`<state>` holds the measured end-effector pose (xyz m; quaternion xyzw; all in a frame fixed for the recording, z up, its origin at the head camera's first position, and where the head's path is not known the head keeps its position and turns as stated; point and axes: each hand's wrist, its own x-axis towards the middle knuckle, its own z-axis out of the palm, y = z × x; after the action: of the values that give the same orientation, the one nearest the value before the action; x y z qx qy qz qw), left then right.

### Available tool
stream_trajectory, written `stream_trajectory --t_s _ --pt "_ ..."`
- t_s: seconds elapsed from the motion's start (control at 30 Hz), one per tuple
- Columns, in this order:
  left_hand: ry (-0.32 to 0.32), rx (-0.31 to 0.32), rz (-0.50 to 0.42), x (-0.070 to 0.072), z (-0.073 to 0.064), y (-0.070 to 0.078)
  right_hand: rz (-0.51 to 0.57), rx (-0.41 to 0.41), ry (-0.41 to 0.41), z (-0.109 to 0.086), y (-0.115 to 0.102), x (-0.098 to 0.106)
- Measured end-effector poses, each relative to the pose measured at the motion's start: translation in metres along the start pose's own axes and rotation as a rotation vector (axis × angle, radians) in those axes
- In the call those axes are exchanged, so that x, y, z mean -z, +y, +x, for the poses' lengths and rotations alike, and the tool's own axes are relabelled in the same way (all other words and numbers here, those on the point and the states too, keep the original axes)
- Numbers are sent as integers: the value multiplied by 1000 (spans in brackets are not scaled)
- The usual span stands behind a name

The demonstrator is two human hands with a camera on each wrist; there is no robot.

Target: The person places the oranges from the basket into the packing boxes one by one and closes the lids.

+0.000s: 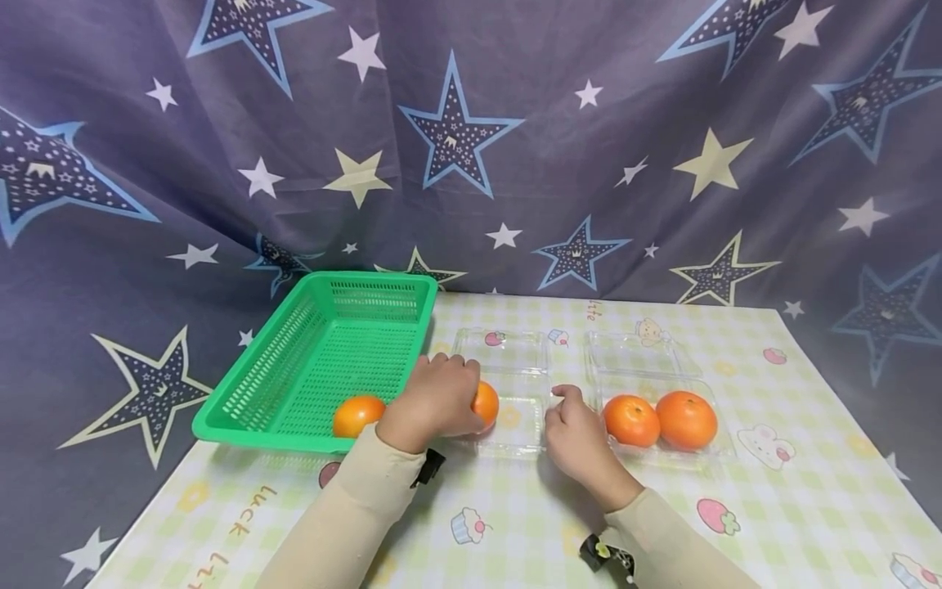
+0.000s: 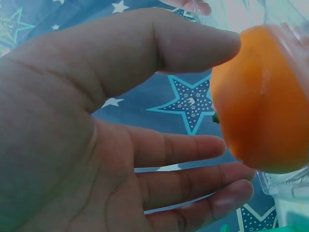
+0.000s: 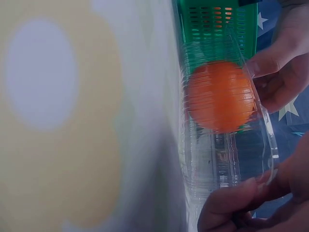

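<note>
My left hand [image 1: 440, 398] is over an orange [image 1: 486, 404] at the left side of a clear plastic clamshell box [image 1: 527, 448]. In the left wrist view, the thumb touches the orange [image 2: 263, 101] on its near side, and the other fingers extend loosely with their tips by its edge. The right wrist view shows this orange [image 3: 221, 96] low inside the box, behind its ribbed wall. With thumb and fingers, my right hand [image 1: 578, 433] pinches the rim of the same box [image 3: 271, 140] at its right side. The box's lid lies folded back.
A green plastic basket [image 1: 253, 442] stands at the left with one orange [image 1: 357, 415] near its front corner. To the right, a second clear box [image 1: 724, 438] holds two oranges [image 1: 687, 420] in its front part. A checked cloth covers the table; a starry curtain hangs behind.
</note>
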<state>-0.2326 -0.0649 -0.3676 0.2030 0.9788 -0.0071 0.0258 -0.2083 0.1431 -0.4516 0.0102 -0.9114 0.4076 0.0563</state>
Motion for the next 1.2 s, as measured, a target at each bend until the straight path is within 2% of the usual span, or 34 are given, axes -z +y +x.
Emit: stream_trajectory --t_s 0.4,0.67,0.83,1.0,1.2 --pt "1 0 18 7 -2 -5 4 -4 2 0 0 -1" --pt "0 28 46 17 -4 -16 15 -7 -5 0 -1 0" --pt "27 19 56 18 -6 -25 16 -7 -7 0 -1 -1" --pt "74 16 24 21 -9 -34 15 -4 -1 -1 -2 -2" --pt "115 42 -3 23 -18 -48 11 -14 -12 0 -2 -4"
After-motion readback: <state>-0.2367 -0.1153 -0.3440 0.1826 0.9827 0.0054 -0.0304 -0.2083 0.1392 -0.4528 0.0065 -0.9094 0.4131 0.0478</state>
